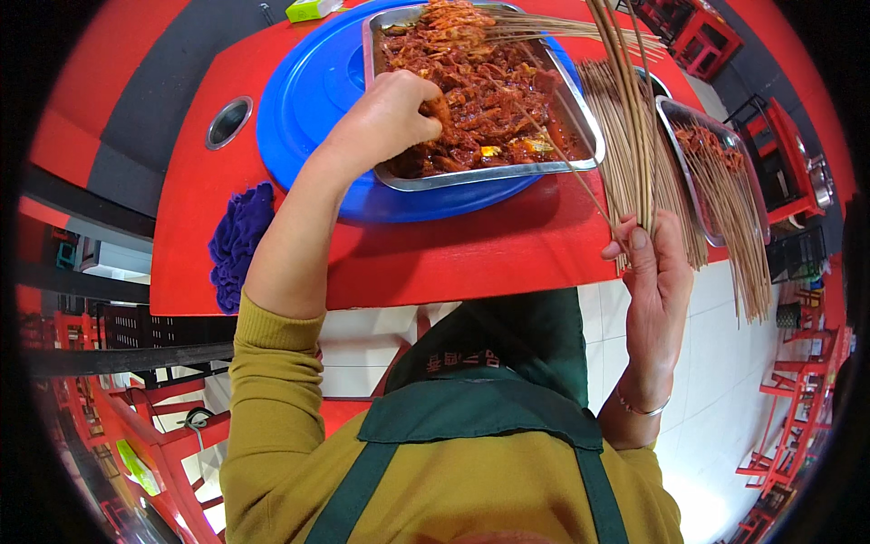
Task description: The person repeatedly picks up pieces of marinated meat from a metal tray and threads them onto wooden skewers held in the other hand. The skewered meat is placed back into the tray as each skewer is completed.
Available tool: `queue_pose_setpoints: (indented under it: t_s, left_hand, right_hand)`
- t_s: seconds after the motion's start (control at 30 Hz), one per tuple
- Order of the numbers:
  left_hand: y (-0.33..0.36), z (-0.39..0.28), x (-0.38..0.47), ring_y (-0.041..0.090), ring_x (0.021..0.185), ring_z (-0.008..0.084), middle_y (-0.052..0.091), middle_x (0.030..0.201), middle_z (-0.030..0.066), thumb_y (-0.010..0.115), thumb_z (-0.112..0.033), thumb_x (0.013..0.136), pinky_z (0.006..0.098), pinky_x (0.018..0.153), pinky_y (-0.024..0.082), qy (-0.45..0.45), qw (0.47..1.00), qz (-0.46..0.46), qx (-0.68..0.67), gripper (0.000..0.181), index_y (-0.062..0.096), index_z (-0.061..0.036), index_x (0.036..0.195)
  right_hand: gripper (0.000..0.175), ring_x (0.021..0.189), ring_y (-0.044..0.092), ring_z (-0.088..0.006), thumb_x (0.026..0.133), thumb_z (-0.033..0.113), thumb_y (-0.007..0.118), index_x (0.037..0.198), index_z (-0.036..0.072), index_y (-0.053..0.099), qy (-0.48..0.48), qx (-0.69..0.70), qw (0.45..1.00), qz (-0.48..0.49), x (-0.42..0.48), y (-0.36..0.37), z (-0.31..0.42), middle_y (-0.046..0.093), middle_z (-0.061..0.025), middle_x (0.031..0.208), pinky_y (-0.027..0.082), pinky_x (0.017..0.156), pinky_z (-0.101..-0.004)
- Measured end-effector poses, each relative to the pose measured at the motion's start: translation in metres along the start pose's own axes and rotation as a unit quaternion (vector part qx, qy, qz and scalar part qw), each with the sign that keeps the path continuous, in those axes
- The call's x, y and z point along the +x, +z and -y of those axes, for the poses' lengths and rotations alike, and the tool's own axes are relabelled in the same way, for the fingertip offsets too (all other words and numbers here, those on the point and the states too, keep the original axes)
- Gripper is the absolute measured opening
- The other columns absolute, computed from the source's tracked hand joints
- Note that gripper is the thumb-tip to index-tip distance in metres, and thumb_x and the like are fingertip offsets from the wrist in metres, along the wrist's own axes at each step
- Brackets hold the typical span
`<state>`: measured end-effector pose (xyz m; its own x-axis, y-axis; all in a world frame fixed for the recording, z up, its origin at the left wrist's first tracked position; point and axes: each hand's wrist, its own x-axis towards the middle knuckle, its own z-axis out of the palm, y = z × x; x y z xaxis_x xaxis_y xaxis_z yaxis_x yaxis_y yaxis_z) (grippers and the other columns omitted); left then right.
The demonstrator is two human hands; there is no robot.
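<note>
A metal tray (489,170) in front of me holds red, saucy pieces of marinated meat (476,122). My left hand (391,119) reaches over the tray's left rim, its fingers curled on a reddish piece; the fingertips are partly hidden. Right of the tray, my right hand (652,265) grips a bundle of bamboo skewers (639,149) by the lower ends, and the sticks point up and away. One or two thin skewers slant left from that hand across the tray's corner. Finished-looking meat skewers (455,27) lie over the tray's far end, sticks pointing right.
Under the tray is a round blue plastic lid (299,109) on the red table (435,265). Loose bamboo skewers (676,197) lie right, beside a second tray (692,173) of meat skewers. A purple cloth (241,238) and a metal-lined hole (229,124) are left.
</note>
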<state>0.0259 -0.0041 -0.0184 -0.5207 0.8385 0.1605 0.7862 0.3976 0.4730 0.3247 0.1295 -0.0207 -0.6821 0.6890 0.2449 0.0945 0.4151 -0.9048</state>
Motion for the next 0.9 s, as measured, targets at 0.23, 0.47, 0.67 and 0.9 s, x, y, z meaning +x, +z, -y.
queue_pose_setpoints:
  t_s: [0.23,0.47,0.67,0.9]
  left_hand:
    - [-0.005,0.009,0.004,0.073,0.088,0.0338,0.072,0.090,0.0238,0.065,-0.011,0.081,0.0427,0.082,0.056,-0.015,0.998,-0.010,-0.068,0.027,0.073,0.0037,0.101]
    - [0.007,0.001,-0.006,0.068,0.094,0.0391,0.069,0.095,0.0244,0.069,-0.005,0.080,0.0468,0.083,0.054,0.023,0.994,-0.067,0.081,0.020,0.066,0.0055,0.097]
    - [0.001,-0.005,0.004,0.067,0.102,0.0416,0.070,0.099,0.0244,0.070,-0.006,0.081,0.0482,0.086,0.054,0.014,0.992,-0.036,0.119,0.023,0.070,0.0019,0.103]
    - [0.015,-0.005,0.038,0.068,0.098,0.0427,0.070,0.096,0.0257,0.076,-0.011,0.078,0.0501,0.084,0.053,0.026,0.991,-0.039,0.124,0.025,0.070,0.0039,0.098]
  right_hand:
    - [0.016,0.082,0.054,-0.0085,0.106,0.007,0.056,0.112,-0.003,0.066,0.026,0.024,0.999,0.007,-0.004,0.002,-0.003,0.058,-0.0019,0.089,0.046,0.075,-0.0249]
    - [0.015,0.074,0.053,-0.0074,0.102,0.002,0.059,0.114,-0.002,0.067,-0.002,-0.010,1.000,-0.027,-0.004,0.005,-0.005,0.058,-0.0003,0.082,0.045,0.066,-0.0230]
    - [0.012,0.075,0.055,-0.0068,0.102,-0.001,0.057,0.111,-0.002,0.065,-0.014,0.017,0.998,-0.060,-0.002,0.007,-0.008,0.060,-0.0005,0.082,0.045,0.067,-0.0222]
    - [0.009,0.074,0.056,-0.0088,0.102,-0.002,0.058,0.108,-0.003,0.064,-0.013,-0.022,0.997,-0.066,-0.003,0.006,-0.005,0.059,-0.0029,0.079,0.047,0.068,-0.0247]
